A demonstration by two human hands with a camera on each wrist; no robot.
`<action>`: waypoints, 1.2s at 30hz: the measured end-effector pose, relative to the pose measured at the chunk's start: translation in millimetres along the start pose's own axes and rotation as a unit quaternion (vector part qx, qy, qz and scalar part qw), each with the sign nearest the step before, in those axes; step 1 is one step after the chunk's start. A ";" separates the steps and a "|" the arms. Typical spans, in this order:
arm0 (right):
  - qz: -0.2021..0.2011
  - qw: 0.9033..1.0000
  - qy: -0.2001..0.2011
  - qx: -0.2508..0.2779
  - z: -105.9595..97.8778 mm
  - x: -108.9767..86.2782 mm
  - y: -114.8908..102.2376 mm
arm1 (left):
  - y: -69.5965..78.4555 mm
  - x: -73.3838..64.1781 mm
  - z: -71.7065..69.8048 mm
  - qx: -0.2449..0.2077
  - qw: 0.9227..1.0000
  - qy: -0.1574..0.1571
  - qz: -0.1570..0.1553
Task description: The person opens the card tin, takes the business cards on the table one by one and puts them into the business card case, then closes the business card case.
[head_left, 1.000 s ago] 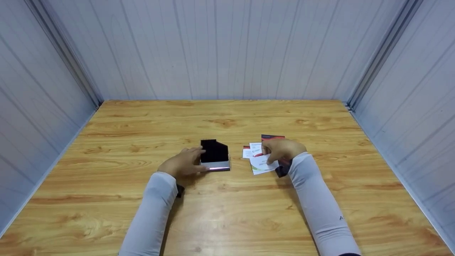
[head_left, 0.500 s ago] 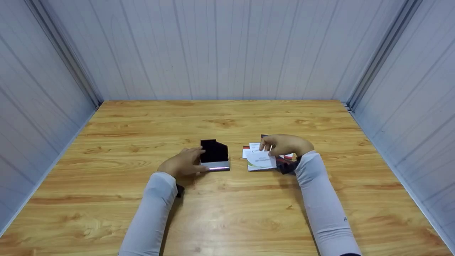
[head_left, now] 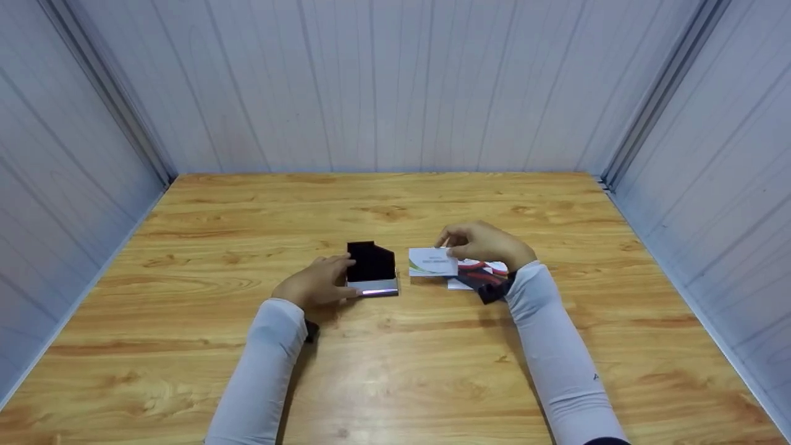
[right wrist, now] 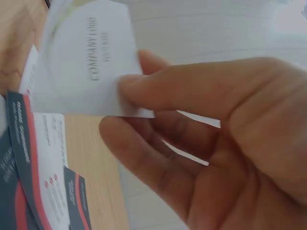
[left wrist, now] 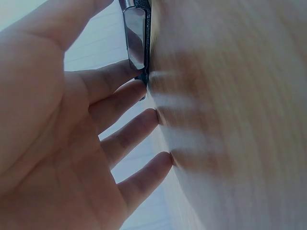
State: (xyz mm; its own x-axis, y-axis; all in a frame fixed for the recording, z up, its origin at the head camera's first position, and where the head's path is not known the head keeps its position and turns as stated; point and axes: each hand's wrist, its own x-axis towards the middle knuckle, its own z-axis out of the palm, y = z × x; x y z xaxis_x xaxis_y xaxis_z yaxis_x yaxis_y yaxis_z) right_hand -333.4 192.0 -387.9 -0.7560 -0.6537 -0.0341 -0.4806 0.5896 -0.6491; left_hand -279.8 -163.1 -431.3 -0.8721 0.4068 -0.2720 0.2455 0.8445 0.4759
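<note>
A business card case (head_left: 372, 262) lies opened on the table, with a black inside and a shiny metal front strip. My left hand (head_left: 315, 283) holds it by its left side, thumb at the front strip and index finger at the raised black part; the other fingertips rest on the table in the left wrist view. Between thumb and fingers, my right hand (head_left: 485, 243) pinches a white business card (right wrist: 81, 62) printed "COMPANY LOGO", raised over the table just right of the case. Beneath that hand lie several dark, red and white business cards (head_left: 476, 278), partly hidden.
The wooden table (head_left: 383, 371) runs back to a white panelled wall (head_left: 395, 86), with more panels at the left and right. In the right wrist view, loose cards (right wrist: 45, 163) overlap one another.
My right hand has lifted the white business card off the other cards and carried it left toward the case. My left hand and the case have stayed in place.
</note>
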 end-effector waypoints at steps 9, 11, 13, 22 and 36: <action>-0.040 0.996 0.079 0.006 22.0 21.5 -9.4 | -1.8 1.2 -1.2 -0.002 1.000 -0.007 0.005; -0.055 0.994 0.090 0.008 27.6 26.6 -11.7 | -1.0 0.9 -1.7 -0.001 1.000 -0.007 0.001; -0.070 0.992 0.100 0.012 33.2 30.9 -13.7 | -0.5 1.3 -2.1 0.002 1.000 -0.005 0.001; -0.084 0.987 0.138 0.025 61.4 46.5 -21.6 | -0.1 2.1 -1.0 0.006 1.000 -0.003 0.006; -0.081 0.986 0.145 0.023 81.9 62.7 -31.5 | -2.1 4.2 -0.3 0.000 1.000 0.013 0.011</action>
State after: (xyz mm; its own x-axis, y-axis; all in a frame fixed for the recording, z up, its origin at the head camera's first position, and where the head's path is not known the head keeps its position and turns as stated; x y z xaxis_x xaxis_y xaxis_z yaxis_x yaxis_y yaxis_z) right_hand -329.3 93.6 -431.8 -0.7700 -0.5696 0.2873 -0.5896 0.4633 -0.6616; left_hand -284.1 -163.3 -433.2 -0.8770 0.4168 -0.2391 0.2658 0.8353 0.4812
